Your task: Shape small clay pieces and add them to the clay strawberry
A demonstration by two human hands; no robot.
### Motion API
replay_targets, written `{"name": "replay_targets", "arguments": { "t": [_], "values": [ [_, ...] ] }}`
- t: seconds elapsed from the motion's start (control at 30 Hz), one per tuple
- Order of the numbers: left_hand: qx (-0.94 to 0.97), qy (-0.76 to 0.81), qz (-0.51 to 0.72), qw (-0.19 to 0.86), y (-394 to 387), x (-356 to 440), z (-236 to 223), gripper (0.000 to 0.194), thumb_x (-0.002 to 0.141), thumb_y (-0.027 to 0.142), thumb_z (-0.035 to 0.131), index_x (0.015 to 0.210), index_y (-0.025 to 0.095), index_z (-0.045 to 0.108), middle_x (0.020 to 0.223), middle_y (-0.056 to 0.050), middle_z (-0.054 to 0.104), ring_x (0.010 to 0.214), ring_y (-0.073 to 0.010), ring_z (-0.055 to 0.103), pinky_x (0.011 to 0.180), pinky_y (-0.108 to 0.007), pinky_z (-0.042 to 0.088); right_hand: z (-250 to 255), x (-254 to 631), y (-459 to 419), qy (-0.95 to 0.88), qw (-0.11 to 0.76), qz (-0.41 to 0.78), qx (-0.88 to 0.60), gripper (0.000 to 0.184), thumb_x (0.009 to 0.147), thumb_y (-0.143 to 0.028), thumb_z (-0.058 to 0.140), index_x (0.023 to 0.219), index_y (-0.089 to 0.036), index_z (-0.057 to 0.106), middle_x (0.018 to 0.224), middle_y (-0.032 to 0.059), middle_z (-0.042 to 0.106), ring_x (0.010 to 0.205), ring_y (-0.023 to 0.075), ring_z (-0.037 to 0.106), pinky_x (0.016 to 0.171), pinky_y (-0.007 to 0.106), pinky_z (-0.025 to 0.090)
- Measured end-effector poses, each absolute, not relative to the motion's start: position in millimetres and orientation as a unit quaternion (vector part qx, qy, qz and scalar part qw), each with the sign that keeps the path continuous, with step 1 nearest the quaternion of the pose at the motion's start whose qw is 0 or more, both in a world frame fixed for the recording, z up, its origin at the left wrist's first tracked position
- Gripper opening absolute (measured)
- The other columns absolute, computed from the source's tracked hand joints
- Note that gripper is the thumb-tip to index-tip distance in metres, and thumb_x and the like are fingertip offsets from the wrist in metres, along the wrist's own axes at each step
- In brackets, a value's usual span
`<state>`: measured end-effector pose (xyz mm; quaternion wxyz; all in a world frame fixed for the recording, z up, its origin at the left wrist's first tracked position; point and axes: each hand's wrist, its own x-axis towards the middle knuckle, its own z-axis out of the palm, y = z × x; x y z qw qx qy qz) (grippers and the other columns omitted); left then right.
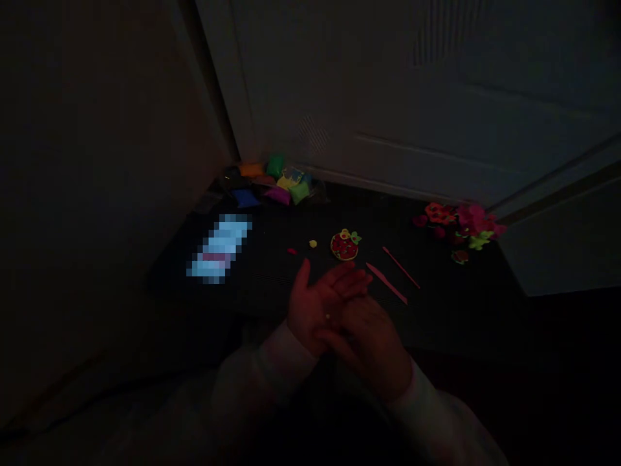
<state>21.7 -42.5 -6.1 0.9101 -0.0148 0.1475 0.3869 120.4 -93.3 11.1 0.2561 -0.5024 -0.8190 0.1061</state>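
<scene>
My left hand [310, 310] is held palm up, fingers stretched out and thumb apart. A tiny pale yellow ball [328, 316], perhaps modelling clay, lies on its palm. My right hand [376, 340] is laid flat across the left fingers and part of the palm; its own fingertips are hard to make out. Just beyond the hands sits a small round red clay piece [344, 246] with a yellow rim and little flowers on top. Left of it are a yellow lump [313, 244] and a small red bit [292, 251].
Two pink modelling tools [387, 283] lie to the right on the dark table [272, 278]. Colourful clay packets [276, 166] are heaped at the back left. A lit phone-like screen [220, 249] is at left, bright flower-like pieces [473, 223] at right. The room is dim.
</scene>
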Motion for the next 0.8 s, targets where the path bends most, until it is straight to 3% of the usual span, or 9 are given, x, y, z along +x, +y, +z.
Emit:
{"name": "replay_targets", "arguments": {
  "t": [0.2,0.33,0.53,0.7,0.8],
  "values": [
    [-0.049,0.121,0.4,0.907,-47.2,20.2,-5.5,0.06,0.081,0.055,0.022,0.085,0.009,0.062,0.08,-0.009,0.067,0.095,-0.0216,0.057,0.092,-0.035,0.033,7.9,131.2,-110.8,-0.804,0.279,0.085,-0.519,0.017,0.08,-0.027,0.048,0.091,-0.016,0.055,0.078,0.0056,0.059,0.075,0.0173,0.051,0.066,0.031,0.039],
    [-0.031,0.135,0.405,0.904,-47.2,19.7,-2.3,0.059,0.081,0.055,0.022,0.092,0.012,0.06,0.089,-0.009,0.065,0.104,-0.0223,0.052,0.093,-0.036,0.031,3.0,130.4,-115.4,-0.809,0.229,0.021,-0.541,0.043,0.078,-0.034,0.048,0.118,-0.018,0.047,0.084,0.0072,0.056,0.077,0.0199,0.047,0.068,0.036,0.037],
    [-0.023,0.161,0.413,0.896,-45.4,16.5,-1.0,0.059,0.078,0.061,0.021,0.115,0.022,0.047,0.119,-0.007,0.052,0.116,-0.018,0.042,0.091,-0.032,0.035,4.0,121.4,-115.0,-0.826,0.211,-0.006,-0.523,0.037,0.078,-0.039,0.046,0.109,-0.021,0.056,0.09,0.0097,0.053,0.078,0.0227,0.044,0.066,0.038,0.035],
    [-0.01,0.219,0.426,0.878,-44.8,15.5,0.1,0.06,0.077,0.062,0.019,0.12,0.027,0.041,0.122,-0.005,0.049,0.115,-0.0169,0.042,0.085,-0.031,0.041,4.3,124.5,-113.4,-0.813,0.22,0.017,-0.539,0.034,0.078,-0.034,0.048,0.11,-0.023,0.055,0.088,0.0077,0.054,0.08,0.0216,0.046,0.068,0.038,0.036],
    [-0.002,0.247,0.424,0.871,-45.8,18.2,2.0,0.059,0.078,0.062,0.019,0.119,0.027,0.042,0.121,-0.005,0.05,0.116,-0.0166,0.041,0.086,-0.03,0.04,2.4,121.7,-110.2,-0.788,0.268,0.067,-0.55,0.024,0.078,-0.028,0.05,0.1,-0.024,0.06,0.084,0.0057,0.056,0.078,0.0188,0.049,0.067,0.035,0.039]
  ]
}}
